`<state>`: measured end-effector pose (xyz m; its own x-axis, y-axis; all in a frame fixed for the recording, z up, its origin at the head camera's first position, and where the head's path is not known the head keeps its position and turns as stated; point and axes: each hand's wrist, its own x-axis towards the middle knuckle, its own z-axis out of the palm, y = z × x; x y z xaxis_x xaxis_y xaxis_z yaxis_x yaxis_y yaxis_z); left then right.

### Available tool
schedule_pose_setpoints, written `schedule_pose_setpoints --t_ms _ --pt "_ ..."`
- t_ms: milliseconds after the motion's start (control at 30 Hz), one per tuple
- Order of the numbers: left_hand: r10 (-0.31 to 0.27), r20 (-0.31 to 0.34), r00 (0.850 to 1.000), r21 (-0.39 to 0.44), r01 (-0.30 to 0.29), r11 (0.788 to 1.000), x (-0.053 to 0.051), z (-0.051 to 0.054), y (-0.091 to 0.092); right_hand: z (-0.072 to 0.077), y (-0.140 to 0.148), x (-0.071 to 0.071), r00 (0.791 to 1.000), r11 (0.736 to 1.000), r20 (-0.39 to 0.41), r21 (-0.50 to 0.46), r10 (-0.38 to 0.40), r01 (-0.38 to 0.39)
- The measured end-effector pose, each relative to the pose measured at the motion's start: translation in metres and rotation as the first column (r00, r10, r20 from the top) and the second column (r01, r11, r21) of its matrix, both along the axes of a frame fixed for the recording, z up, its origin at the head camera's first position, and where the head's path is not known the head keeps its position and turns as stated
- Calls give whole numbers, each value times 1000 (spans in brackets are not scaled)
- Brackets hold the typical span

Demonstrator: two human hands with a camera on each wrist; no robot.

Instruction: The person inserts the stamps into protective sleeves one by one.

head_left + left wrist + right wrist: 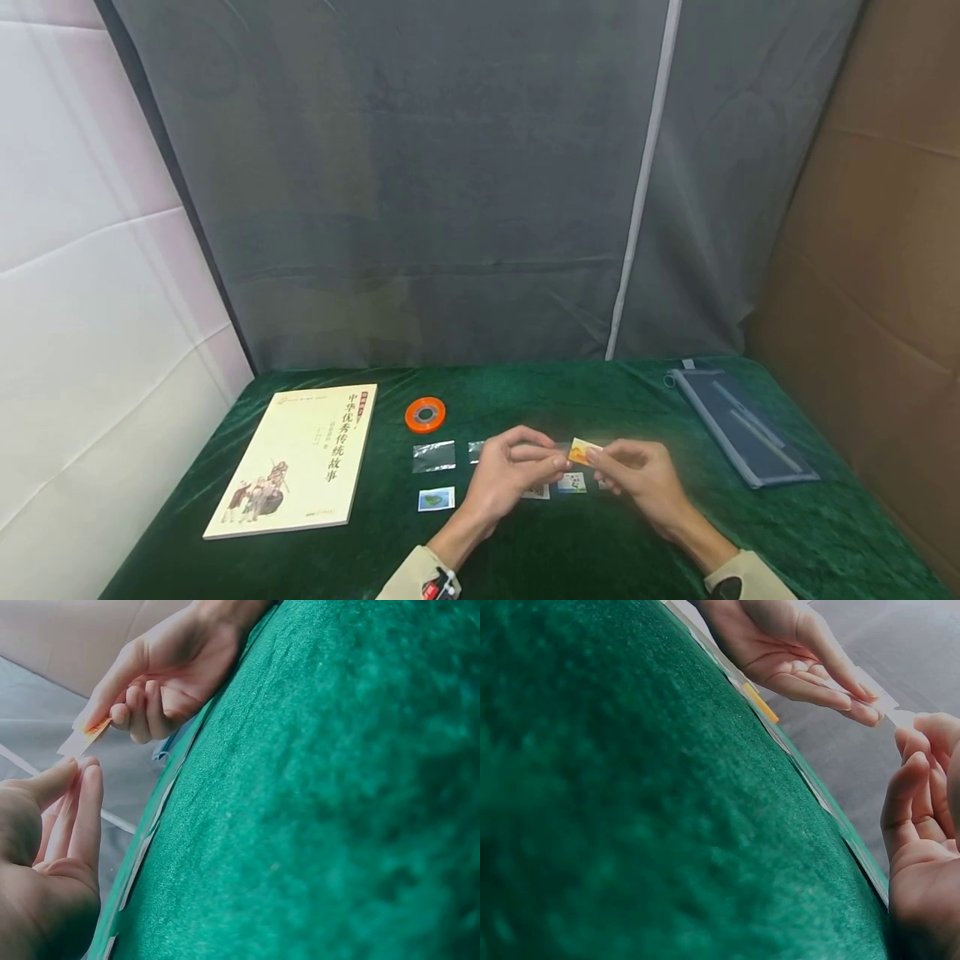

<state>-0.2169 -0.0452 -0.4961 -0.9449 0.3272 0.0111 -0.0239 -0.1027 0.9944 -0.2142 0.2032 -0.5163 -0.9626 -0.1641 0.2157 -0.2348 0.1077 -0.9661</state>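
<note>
My right hand (643, 482) pinches a small yellow-orange stamp (581, 452) between thumb and fingers. Facing it, my left hand (508, 471) pinches a small clear plastic sleeve (871, 684) by its side. The stamp's edge meets the sleeve or lies very close to it; whether it is inside I cannot tell. Both hands are raised above the cloth. Under them lie a white-and-green stamp (572, 482) and a brownish stamp (537, 492), partly hidden by the fingers. A blue-green stamp (437, 499) lies left of my left hand, below a flat clear sleeve (433, 457).
An orange tape roll (425, 414) lies behind the sleeves. At the left is a cream book (300, 458), at the right a blue mesh zip pouch (742, 429). Another clear sleeve (475, 452) shows beside my left hand. Green velvet cloth (585, 558) covers the table.
</note>
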Motion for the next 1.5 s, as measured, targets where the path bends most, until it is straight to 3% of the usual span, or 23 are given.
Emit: schedule_pose_setpoints --t_ms 800,1200,1500 --pt "-18 -6 1000 8 18 1000 -1 -1 -1 -2 0 0 999 999 8 23 32 -32" --pt "-7 12 1000 -4 7 1000 0 0 -1 -1 -1 0 999 999 28 -31 24 -23" --pt "-27 25 999 7 27 1000 3 0 -1 0 0 1 997 995 6 -63 78 -77"
